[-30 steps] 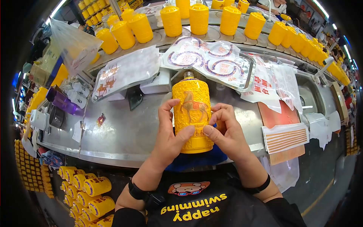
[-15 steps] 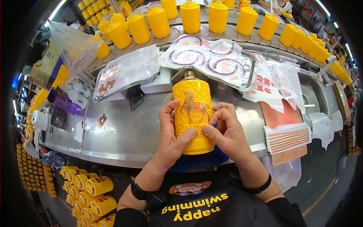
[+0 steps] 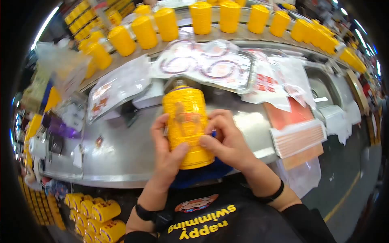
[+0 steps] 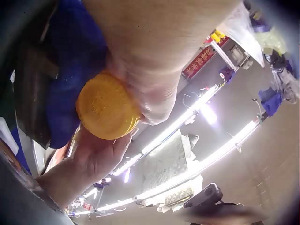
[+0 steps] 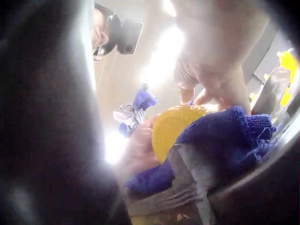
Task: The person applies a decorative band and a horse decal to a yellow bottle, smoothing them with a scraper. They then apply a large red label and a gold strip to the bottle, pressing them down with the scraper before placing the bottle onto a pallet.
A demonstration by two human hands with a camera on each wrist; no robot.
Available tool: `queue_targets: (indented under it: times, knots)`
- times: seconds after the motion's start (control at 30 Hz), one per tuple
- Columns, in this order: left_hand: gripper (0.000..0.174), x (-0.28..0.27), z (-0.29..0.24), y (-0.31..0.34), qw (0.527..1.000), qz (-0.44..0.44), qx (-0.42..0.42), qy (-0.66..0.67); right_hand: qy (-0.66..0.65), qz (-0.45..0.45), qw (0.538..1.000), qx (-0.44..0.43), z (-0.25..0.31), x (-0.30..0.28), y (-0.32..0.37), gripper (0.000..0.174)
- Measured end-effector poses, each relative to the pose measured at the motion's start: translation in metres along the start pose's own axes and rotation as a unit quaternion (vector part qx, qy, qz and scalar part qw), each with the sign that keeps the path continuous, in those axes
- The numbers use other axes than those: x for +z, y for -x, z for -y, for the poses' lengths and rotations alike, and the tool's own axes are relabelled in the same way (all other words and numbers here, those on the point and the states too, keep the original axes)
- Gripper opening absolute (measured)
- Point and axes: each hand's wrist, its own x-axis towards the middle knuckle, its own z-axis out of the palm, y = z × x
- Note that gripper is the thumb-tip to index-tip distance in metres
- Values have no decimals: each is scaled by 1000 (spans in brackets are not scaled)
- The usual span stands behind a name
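A yellow embossed bottle [image 3: 188, 139] with a horse picture on its front lies tilted before me, its neck pointing away. On its left side my left hand [image 3: 165, 152] grips it, thumb along the lower front. My right hand [image 3: 229, 141] holds the right side with bent fingers, its thumb at the lower front edge. Beneath the bottle's near end is a blue cloth [image 3: 221, 172]. The left wrist view looks onto the round yellow base [image 4: 107, 107] between both hands. In the right wrist view, the blue cloth [image 5: 220, 131] partly covers that base.
Decal sheets with curved bands [image 3: 198, 65] lie behind the bottle, and a sheet of horse decals [image 3: 117, 91] is at left. A striped decal sheet [image 3: 299, 139] lies at right, near a sink [image 3: 322, 87]. Yellow bottles [image 3: 201, 18] line the conveyor; more are stacked lower left [image 3: 106, 210].
The head view has swung, so the bench and bottle appear shifted left and blurred. Conveyor bottles passed rightward between the earlier frames. Both hands keep their hold on the bottle.
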Motion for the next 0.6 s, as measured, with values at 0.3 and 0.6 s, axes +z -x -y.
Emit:
queue_targets:
  times: [0.3,0.6]
  knots:
    - [70,-3,3,0,1000,8,19,19,-10,-1,1000,-10,-3,0,1,19]
    - [58,-10,6,5,998,7,8,60,-39,14,998,48,2,-2,2,19]
